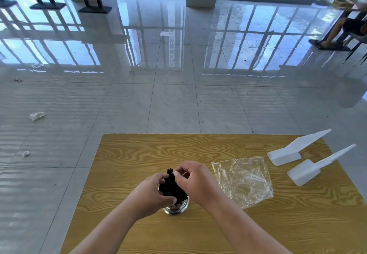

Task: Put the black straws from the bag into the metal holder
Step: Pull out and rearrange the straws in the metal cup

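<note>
- Two bare forearms come in from the near edge of the tabletop (139,154) and meet near its middle.
- The left hand (153,192) has its fingers (161,178) curled round the bundle of black straws (171,187), gripping it from the 9 o'clock side, thumb low against the bundle.
- The right hand (195,182) closes on the same bundle from 3 o'clock – its fingers (183,169) are bent and pinch the upper ends.
- The straws stand between the two hands, tilted with their tops toward 11 o'clock; their lower ends reach down into the mouth of the metal holder (175,208).
- The holder stands upright on the wood-grain tabletop, directly under the hands, only its shiny lower part showing.
- At about 3 o'clock from the holder, near the right wrist, the clear plastic bag (244,180) lies flat and crumpled, with no straws visible inside it.
- At 2 o'clock, beyond the bag, two white plastic pieces (294,150) lie side by side near the far right corner.
- Past the tabletop, on the glossy tiled floor (178,104) – a crumpled paper scrap (37,116) at 10 o'clock.
- Farthest off, at 1 o'clock, a seated person's leg (335,31) shows beside the windows.
</note>
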{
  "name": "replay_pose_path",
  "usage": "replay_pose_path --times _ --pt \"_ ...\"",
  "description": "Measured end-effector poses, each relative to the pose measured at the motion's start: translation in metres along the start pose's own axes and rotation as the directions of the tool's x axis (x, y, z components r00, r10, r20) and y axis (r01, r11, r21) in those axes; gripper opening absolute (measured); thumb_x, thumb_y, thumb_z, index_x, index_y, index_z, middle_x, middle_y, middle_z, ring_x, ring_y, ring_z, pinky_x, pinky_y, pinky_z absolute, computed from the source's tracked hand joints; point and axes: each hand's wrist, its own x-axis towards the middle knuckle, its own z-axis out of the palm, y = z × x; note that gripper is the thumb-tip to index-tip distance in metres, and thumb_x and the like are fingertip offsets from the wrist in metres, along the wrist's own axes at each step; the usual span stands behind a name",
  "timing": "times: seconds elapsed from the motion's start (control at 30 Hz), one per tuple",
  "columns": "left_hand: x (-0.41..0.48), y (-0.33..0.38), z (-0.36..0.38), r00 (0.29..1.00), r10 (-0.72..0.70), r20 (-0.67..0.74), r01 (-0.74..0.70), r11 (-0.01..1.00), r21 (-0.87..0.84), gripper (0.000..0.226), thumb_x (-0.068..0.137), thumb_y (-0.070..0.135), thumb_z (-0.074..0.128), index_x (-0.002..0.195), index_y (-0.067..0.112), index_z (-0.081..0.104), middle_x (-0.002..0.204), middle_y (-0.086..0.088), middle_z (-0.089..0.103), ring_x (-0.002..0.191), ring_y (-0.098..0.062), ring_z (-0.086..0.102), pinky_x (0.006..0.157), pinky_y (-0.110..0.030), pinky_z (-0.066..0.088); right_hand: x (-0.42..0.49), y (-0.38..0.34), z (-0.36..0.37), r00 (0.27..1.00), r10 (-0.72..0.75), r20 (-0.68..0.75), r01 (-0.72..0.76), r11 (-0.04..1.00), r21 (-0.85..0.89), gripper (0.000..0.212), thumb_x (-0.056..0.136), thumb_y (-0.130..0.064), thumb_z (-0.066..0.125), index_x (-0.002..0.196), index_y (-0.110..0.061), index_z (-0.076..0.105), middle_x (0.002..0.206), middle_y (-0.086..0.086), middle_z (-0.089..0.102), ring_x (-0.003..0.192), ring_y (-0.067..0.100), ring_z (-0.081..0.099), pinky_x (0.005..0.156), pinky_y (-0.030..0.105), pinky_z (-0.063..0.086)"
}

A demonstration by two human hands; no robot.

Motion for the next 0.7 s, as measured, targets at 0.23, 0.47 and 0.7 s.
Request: replay_pose_path --times 0.23,0.47,0.7 --pt "0.002 0.001 0.012 0.997 0.069 -0.020 -0.061 0.957 0.285 0.089 0.066 0.058 0.076 0.148 0.040 0.044 0.137 0.021 0.051 0.111 -0.004 0.058 0.087 -0.018 0.048 0.001 0.008 0.001 1.000 0.008 -0.023 -0.008 1.000 -0.008 0.011 0.095 -0.033 0.066 0.091 -0.028 0.075 0.088 -0.013 0.072 0.078 0.005 0.066 0.067 0.022 0.057" --pt "0.005 0.006 0.022 0.970 0.244 -0.021 -0.196 0.824 0.531 0.046 0.088 0.043 0.068 0.133 0.035 0.058 0.121 0.014 0.062 0.108 -0.011 0.061 0.089 -0.025 0.049 -0.010 0.019 -0.003 0.992 0.110 0.053 -0.106 0.992 -0.065 0.019 0.094 -0.039 0.065 0.111 -0.031 0.070 0.097 -0.014 0.068 0.085 0.005 0.066 0.069 0.024 0.057" --pt "0.009 0.012 0.017 0.933 0.350 -0.088 -0.245 0.795 0.555 0.021 0.098 0.028 0.054 0.113 0.027 0.068 0.104 0.008 0.066 0.092 -0.014 0.064 0.075 -0.023 0.046 -0.013 0.015 0.001 0.982 0.110 0.156 -0.099 0.992 -0.078 0.021 0.091 -0.039 0.065 0.111 -0.033 0.071 0.099 -0.015 0.073 0.087 0.000 0.068 0.067 0.016 0.052"
